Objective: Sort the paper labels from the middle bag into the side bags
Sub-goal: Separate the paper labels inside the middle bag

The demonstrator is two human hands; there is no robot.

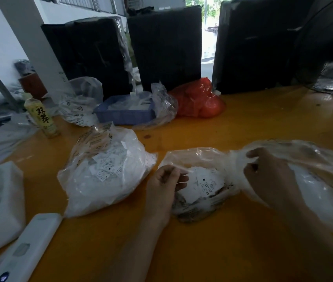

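Small white paper labels (203, 183) printed with black size letters fill the clear crumpled middle bag (198, 180) on the orange worktop (243, 123). Left hand (164, 183) fingers pinch one label; right hand (267, 176) fingers grip the right clear bag (314, 180). Left clear bag (104, 171) bulges with labels.

- The table (243, 123) is a glossy orange-yellow, with a few small dark specks.
- The middle bag (198, 157) is clear plastic; the paper labels (204, 183) inside are white with black print, with greyish-dark patches low in the pile.
- The left bag (92, 192) is clear and milky white, full of white labels with black print.
- The right bag (314, 180) is clear with a faint brownish tint.
- The tray (124, 116) is blue-violet.
- The far bag (198, 98) is bright red.
- The bottle (41, 117) has a pale yellow label with black characters.
- The packages (165, 47) behind are black.
- The remote (27, 249) is white.
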